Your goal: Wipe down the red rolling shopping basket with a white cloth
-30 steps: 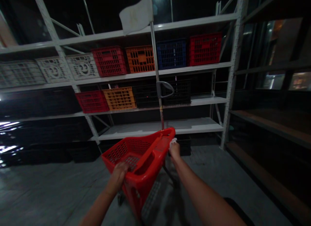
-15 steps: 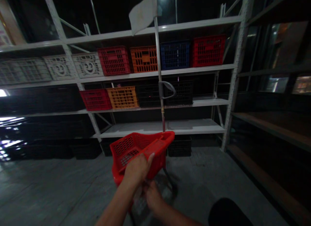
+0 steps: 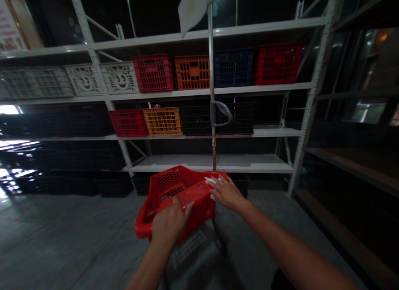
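Observation:
A red plastic basket (image 3: pixel 168 186) on a wheeled cart stands on the grey floor right in front of me. My left hand (image 3: pixel 170 223) grips the basket's near rim, fingers curled over the red handle. My right hand (image 3: pixel 226 193) rests on the basket's far right corner, fingers closed on a small white cloth (image 3: pixel 212 182). A thin metal pole (image 3: pixel 212 86) rises from that corner, with a grey loop handle (image 3: pixel 220 113) halfway up and a white flag (image 3: pixel 193 7) on top.
White metal shelving (image 3: pixel 218 88) faces me, carrying red, orange, blue, white and black crates (image 3: pixel 193 71). The lowest shelf board (image 3: pixel 212 162) is bare. Dark shelves (image 3: pixel 352 165) run along the right. Grey concrete floor (image 3: pixel 62 240) spreads to the left.
My right hand came up from below the basket to its far right corner. My left hand slid down onto the near rim. The basket swung and the view moved closer to the shelves.

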Tool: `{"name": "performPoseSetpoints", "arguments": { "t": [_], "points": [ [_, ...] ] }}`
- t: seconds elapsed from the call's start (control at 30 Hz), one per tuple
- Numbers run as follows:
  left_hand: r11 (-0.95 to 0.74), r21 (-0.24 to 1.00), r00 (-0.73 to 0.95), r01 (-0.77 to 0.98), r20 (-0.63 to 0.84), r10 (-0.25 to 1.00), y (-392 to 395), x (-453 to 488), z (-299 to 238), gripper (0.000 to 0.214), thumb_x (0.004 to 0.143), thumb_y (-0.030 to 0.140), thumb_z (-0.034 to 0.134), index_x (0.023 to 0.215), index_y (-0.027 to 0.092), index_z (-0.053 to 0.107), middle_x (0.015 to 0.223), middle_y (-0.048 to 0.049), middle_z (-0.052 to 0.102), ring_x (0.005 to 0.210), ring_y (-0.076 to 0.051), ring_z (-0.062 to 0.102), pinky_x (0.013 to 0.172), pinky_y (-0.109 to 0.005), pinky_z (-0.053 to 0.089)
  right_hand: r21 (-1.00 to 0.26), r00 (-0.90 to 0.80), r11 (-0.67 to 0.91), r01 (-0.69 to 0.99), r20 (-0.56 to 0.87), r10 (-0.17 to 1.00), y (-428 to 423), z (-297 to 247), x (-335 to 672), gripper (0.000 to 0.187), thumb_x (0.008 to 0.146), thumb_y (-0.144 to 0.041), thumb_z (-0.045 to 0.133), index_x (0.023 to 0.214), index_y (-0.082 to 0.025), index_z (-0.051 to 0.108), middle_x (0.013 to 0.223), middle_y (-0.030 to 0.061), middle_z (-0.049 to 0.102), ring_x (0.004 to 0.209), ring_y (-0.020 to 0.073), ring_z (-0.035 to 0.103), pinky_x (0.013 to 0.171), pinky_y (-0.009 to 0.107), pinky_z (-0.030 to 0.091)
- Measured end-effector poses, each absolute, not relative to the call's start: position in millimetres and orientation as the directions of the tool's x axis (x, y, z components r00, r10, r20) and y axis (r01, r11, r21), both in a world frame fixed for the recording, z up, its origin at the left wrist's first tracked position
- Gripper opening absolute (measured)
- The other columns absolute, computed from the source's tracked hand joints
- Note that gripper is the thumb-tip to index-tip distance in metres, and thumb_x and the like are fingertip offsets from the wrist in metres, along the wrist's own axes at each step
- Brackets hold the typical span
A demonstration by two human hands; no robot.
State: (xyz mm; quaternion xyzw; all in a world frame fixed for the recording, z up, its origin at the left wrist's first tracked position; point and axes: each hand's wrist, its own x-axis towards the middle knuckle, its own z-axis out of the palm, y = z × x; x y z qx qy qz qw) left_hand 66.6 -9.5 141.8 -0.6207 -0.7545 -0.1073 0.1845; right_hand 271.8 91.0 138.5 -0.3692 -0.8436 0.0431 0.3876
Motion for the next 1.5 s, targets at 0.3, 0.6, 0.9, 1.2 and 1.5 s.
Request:
{"name": "performPoseSetpoints", "arguments": {
  "t": [0.3,0.6,0.9,1.2,1.5],
  "points": [
    [0.247,-0.043,-0.215,0.968,0.363,0.907,-10,65,143,0.068,0.084,0.059,0.014,0.111,0.006,0.048,0.068,-0.0156,0.063,0.067,-0.029,0.064,0.058,-0.035,0.044,-0.135,-0.638,0.841,0.525,0.591,0.494,120,126,251,0.046,0.084,-0.049,0.044,0.121,-0.023,0.054,0.104,0.0063,0.066,0.099,0.0206,0.056,0.095,0.036,0.029],
    [0.249,-0.052,-0.218,0.967,0.332,0.918,-15,59,147,0.064,0.084,0.057,0.013,0.099,0.009,0.052,0.070,-0.0157,0.063,0.068,-0.028,0.063,0.060,-0.035,0.044,-0.177,-0.444,0.757,0.629,0.718,0.537,110,118,216,0.038,0.091,-0.032,0.030,0.097,-0.020,0.065,0.079,0.0055,0.068,0.074,0.0184,0.060,0.075,0.031,0.033],
    [0.220,-0.074,-0.181,0.973,0.352,0.918,-15,61,144,0.064,0.084,0.058,0.011,0.095,0.011,0.052,0.071,-0.0158,0.064,0.068,-0.028,0.064,0.059,-0.035,0.043,-0.695,0.255,0.603,0.393,0.712,0.654,123,102,218,0.045,0.091,-0.039,0.024,0.068,-0.017,0.055,0.060,0.0036,0.055,0.057,0.0152,0.050,0.058,0.026,0.036],
    [0.200,-0.096,-0.152,0.975,0.369,0.917,-14,56,144,0.064,0.084,0.057,0.009,0.093,0.011,0.052,0.068,-0.0154,0.064,0.067,-0.030,0.064,0.058,-0.037,0.044,-0.565,-0.219,0.717,0.408,0.702,0.678,137,158,260,0.038,0.087,-0.040,0.035,0.079,-0.018,0.064,0.084,0.0052,0.066,0.081,0.0170,0.058,0.076,0.027,0.041],
    [0.193,-0.092,-0.150,0.977,0.352,0.924,-18,45,146,0.062,0.084,0.058,0.012,0.097,0.011,0.052,0.073,-0.0154,0.065,0.069,-0.028,0.064,0.060,-0.035,0.045,-0.163,-0.884,0.910,0.382,0.224,0.411,119,165,284,0.038,0.089,-0.038,0.041,0.122,-0.024,0.052,0.119,0.0033,0.059,0.110,0.0176,0.052,0.094,0.031,0.033]
  ]
}}
